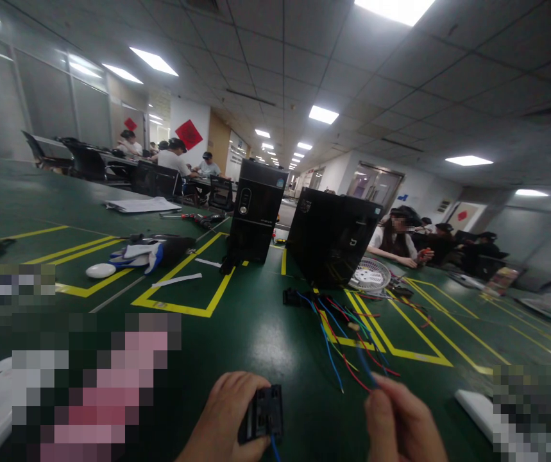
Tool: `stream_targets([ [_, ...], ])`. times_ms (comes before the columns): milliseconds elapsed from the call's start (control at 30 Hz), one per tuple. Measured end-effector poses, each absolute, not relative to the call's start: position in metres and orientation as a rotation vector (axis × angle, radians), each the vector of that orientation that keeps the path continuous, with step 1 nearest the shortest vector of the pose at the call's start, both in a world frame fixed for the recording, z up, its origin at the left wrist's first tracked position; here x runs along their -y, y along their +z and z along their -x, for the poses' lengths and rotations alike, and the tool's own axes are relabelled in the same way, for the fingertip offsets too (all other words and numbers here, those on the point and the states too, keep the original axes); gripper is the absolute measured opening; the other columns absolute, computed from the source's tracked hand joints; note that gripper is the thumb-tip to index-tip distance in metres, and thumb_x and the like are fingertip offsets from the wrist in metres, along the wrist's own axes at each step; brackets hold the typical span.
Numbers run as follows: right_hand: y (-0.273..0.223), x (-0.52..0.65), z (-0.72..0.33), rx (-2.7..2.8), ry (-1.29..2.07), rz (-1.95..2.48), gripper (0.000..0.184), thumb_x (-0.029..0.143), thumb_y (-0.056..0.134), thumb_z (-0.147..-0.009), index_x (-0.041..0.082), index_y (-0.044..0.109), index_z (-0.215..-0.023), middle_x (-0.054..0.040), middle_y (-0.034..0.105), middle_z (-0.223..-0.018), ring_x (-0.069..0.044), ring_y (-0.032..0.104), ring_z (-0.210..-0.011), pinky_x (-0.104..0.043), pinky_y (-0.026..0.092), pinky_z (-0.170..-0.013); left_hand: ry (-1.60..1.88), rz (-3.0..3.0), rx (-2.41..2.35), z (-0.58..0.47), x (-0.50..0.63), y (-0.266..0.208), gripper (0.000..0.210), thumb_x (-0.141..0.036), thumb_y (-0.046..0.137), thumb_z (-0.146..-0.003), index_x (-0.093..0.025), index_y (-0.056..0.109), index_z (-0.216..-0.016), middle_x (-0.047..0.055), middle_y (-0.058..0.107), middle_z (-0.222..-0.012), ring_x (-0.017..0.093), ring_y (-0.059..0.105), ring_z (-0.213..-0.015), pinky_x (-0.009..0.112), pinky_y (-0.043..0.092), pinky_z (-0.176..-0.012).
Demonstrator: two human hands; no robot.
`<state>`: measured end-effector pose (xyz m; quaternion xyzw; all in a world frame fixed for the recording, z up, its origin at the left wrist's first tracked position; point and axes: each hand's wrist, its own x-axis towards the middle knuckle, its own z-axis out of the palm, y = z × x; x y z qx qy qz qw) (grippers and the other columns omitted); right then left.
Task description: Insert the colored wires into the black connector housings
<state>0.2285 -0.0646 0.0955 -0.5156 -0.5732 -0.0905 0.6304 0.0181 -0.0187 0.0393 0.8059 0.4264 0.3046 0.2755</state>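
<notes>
My left hand point(229, 417) is closed around a black plastic connector block point(269, 410) near the bottom middle. A blue wire point(274, 447) comes out of the block's lower end. To the right, my right hand point(400, 420) pinches another blue wire point(365, 362), whose blurred end points up and left. Beyond it, loose red, blue, green and yellow wires point(335, 346) fan out over the table. They run from a second black block point(293, 296).
Two black computer cases point(258, 212) stand across the green table point(174, 350), with a white round basket point(370, 274) at right. Gloves point(138, 253) and papers point(143, 204) lie left. White objects flank me, partly pixelated. A person point(398, 240) sits opposite.
</notes>
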Motion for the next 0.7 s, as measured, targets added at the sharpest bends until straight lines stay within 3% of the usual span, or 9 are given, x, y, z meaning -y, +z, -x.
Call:
stream_targets([
  [133,0.122,0.055,-0.235,1.047,0.225,1.112,0.027,0.035,0.058,-0.092,0.024,0.058,-0.116,0.0034,0.058,-0.073,-0.009,0.05,-0.051,-0.022,0.044,-0.051,0.818,-2.146,-1.163,-0.019,0.018,0.039,0.041,-0.009,0.063,-0.062,-0.021,0.06,-0.101,0.003,0.065,-0.102,0.027,0.057,-0.1,0.042,0.04,-0.09],
  [300,0.136,0.017,-0.248,1.17,0.469,1.328,0.049,0.045,0.06,-0.086,0.017,0.057,-0.126,0.0044,0.051,-0.068,-0.009,0.042,-0.051,-0.021,0.034,-0.044,0.864,-2.17,-1.168,-0.02,0.018,0.036,0.045,-0.007,0.063,-0.06,-0.023,0.061,-0.102,0.002,0.067,-0.102,0.027,0.059,-0.1,0.042,0.039,-0.093],
  [433,0.14,-0.03,-0.253,1.387,0.495,1.473,0.049,0.044,0.05,-0.088,0.009,0.063,-0.119,0.0009,0.057,-0.065,-0.012,0.049,-0.051,-0.024,0.036,-0.045,0.797,-2.148,-1.175,-0.018,0.015,0.035,0.046,-0.008,0.067,-0.059,-0.022,0.062,-0.102,0.003,0.067,-0.104,0.027,0.059,-0.102,0.042,0.04,-0.093],
  [567,0.137,-0.085,-0.251,1.549,0.42,1.576,0.03,0.031,0.051,-0.09,0.013,0.07,-0.104,-0.0033,0.07,-0.079,-0.018,0.065,-0.074,-0.03,0.05,-0.065,0.72,-2.174,-1.18,-0.018,0.006,0.029,0.044,-0.02,0.077,-0.062,-0.024,0.064,-0.104,0.003,0.069,-0.107,0.029,0.061,-0.103,0.043,0.041,-0.094],
  [700,0.131,-0.128,-0.241,1.764,0.292,1.768,0.016,0.028,0.059,-0.092,0.017,0.068,-0.099,-0.0035,0.071,-0.099,-0.019,0.065,-0.092,-0.04,0.05,-0.086,0.723,-2.187,-1.256,-0.02,-0.002,0.016,0.036,-0.031,0.08,-0.067,-0.028,0.067,-0.1,0.001,0.072,-0.102,0.027,0.064,-0.099,0.04,0.044,-0.09],
])
